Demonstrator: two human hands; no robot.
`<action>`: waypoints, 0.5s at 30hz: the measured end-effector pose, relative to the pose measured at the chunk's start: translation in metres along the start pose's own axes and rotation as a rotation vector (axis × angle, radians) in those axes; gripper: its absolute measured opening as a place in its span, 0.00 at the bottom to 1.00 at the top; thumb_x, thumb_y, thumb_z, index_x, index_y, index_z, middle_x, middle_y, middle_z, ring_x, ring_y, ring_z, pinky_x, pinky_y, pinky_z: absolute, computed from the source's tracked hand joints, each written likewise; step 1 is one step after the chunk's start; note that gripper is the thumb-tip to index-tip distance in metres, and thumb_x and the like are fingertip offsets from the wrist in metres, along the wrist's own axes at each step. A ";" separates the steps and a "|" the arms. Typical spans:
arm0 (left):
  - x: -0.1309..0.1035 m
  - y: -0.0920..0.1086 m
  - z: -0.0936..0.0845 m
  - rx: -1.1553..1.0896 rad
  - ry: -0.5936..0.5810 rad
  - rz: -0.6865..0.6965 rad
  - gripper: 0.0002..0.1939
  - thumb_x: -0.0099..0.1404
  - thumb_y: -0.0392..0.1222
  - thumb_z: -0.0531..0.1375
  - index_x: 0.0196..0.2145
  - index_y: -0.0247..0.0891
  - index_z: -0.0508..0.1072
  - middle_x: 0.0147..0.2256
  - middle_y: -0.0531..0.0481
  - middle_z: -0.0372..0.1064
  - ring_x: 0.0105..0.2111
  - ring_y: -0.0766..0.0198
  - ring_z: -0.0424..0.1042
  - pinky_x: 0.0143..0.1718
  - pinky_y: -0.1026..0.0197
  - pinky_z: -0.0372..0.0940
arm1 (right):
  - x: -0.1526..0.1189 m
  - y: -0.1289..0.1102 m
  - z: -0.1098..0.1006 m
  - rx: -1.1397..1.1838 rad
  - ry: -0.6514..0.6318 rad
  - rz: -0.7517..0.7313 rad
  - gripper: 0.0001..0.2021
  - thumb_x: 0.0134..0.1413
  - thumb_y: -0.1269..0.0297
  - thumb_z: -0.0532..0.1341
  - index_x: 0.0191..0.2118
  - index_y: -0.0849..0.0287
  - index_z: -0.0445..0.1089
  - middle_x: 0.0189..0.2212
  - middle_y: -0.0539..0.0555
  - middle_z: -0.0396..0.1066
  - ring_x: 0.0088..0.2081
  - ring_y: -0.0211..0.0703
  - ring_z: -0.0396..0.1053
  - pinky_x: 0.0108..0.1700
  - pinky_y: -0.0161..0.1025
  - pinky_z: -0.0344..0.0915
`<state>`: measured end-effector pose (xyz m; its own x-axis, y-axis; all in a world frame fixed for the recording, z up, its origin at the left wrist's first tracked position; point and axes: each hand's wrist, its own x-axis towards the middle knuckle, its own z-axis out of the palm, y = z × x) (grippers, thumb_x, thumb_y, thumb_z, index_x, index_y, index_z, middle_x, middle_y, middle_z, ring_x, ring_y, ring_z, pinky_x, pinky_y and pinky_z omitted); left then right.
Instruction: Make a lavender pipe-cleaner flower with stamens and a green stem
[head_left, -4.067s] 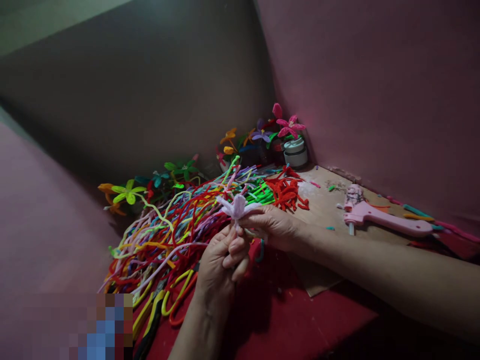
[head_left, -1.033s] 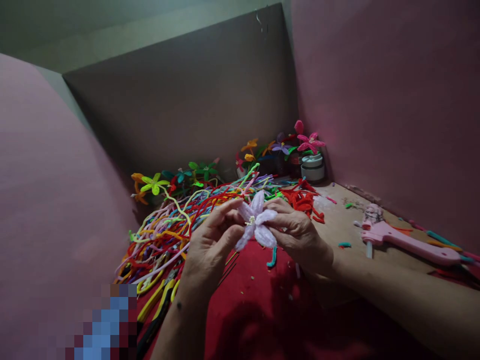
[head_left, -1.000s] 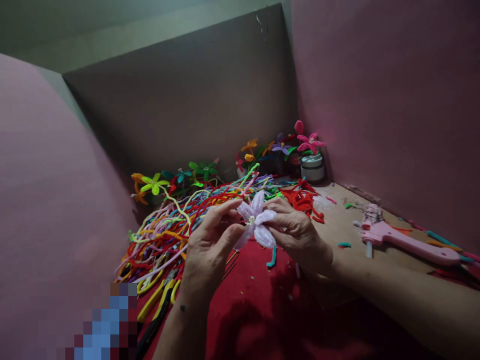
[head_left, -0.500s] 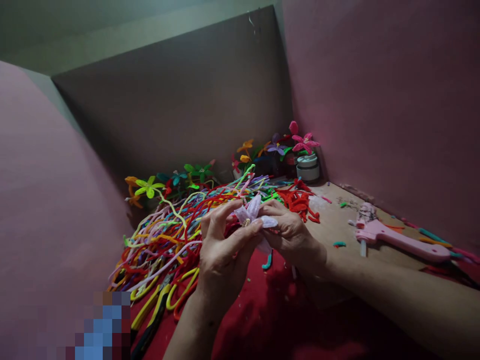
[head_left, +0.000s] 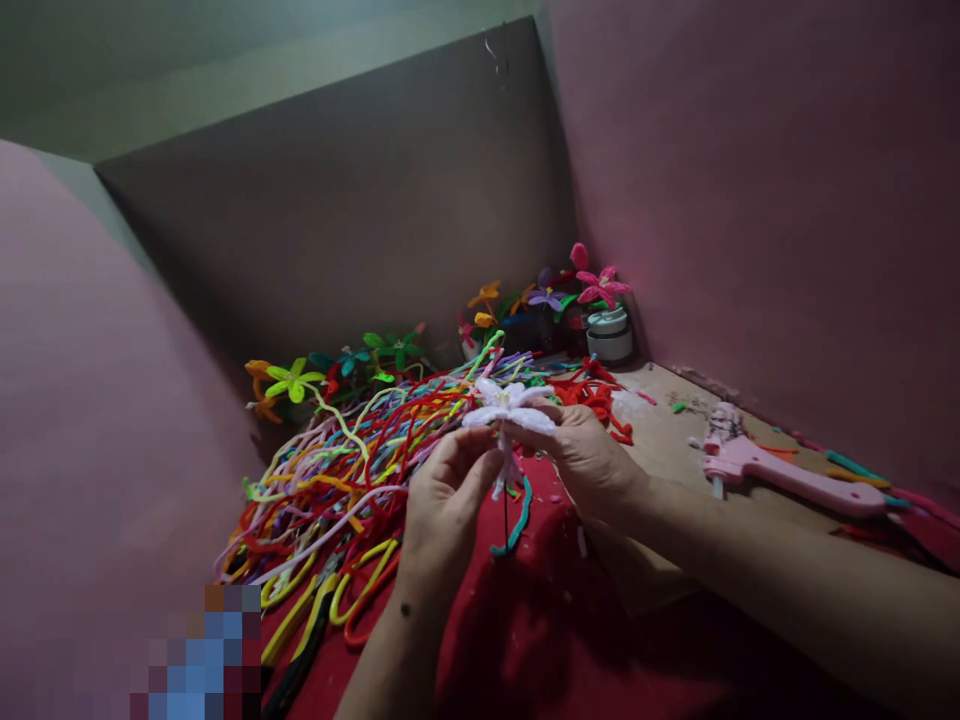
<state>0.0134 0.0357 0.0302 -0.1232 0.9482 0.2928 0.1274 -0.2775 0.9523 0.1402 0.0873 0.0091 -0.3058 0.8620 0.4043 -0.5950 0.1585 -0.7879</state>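
A white pipe-cleaner flower (head_left: 511, 408) is held upright in front of me, its petals spread and a pale yellow centre showing. White ends and a thin dark stem (head_left: 505, 515) hang below it. My left hand (head_left: 448, 490) is closed, thumb and finger pinching just under the petals on the left; the exact contact is partly hidden. My right hand (head_left: 596, 455) closes on the flower's base from the right, its fingertips partly behind the petals. Beneath the flower, a teal pipe-cleaner piece (head_left: 525, 512) lies on the red cloth (head_left: 540, 620).
A heap of coloured pipe cleaners (head_left: 330, 470) spreads to the left, with yellow-handled pliers (head_left: 306, 615) in front. A pink glue gun (head_left: 795, 475) lies on the board at right. Finished flowers (head_left: 296, 380) and a white-lidded jar (head_left: 609, 338) stand at the back.
The flower has turned from facing me to facing upward, so its underside and stem now show. My left hand has moved from the petals down to below them.
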 end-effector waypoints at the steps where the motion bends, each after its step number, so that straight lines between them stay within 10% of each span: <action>1: -0.002 0.000 0.005 -0.006 -0.011 0.011 0.13 0.52 0.41 0.63 0.36 0.34 0.72 0.33 0.48 0.72 0.34 0.64 0.69 0.37 0.64 0.62 | -0.001 0.000 0.001 -0.001 0.009 0.002 0.04 0.43 0.66 0.65 0.28 0.59 0.72 0.26 0.48 0.67 0.30 0.34 0.63 0.36 0.34 0.61; 15: -0.010 -0.013 0.015 0.303 0.117 0.251 0.06 0.59 0.44 0.58 0.30 0.39 0.72 0.24 0.54 0.62 0.25 0.68 0.60 0.29 0.66 0.56 | -0.007 0.006 0.007 -0.018 0.052 -0.051 0.06 0.44 0.63 0.64 0.30 0.58 0.74 0.30 0.51 0.72 0.37 0.40 0.67 0.45 0.41 0.62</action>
<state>0.0275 0.0319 0.0132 -0.1599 0.8281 0.5373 0.4501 -0.4232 0.7863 0.1336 0.0786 0.0049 -0.2357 0.8765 0.4198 -0.5955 0.2111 -0.7751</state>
